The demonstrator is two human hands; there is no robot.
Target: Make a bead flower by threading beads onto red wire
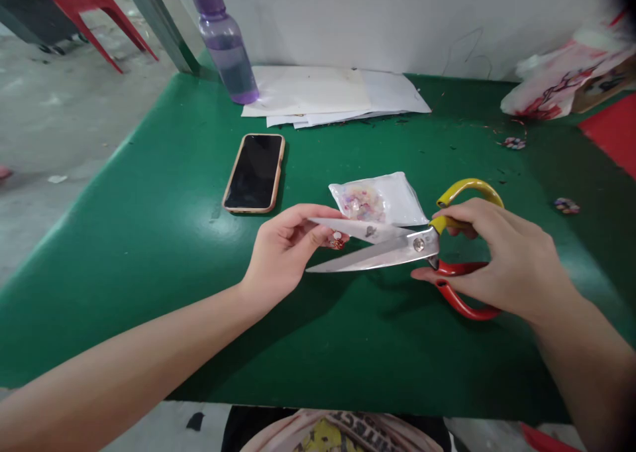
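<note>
Head view. Left hand (pixel 278 250): thumb and fingertips are pinching small beads (pixel 338 242), which are showing between the blades near their tips. Right hand (pixel 517 263): fingers are clasping the yellow handle, thumb the red; we are holding the scissors (pixel 419 244) with blades apart. Packet (pixel 400 200): lying just beyond, on the table (pixel 193 266). Upper blade: crossing the fingertips in view; contact, we cannot tell. Handling, in our judgement: we should be holding fingertips clear, steadying the beads and squeezing slowly.
</note>
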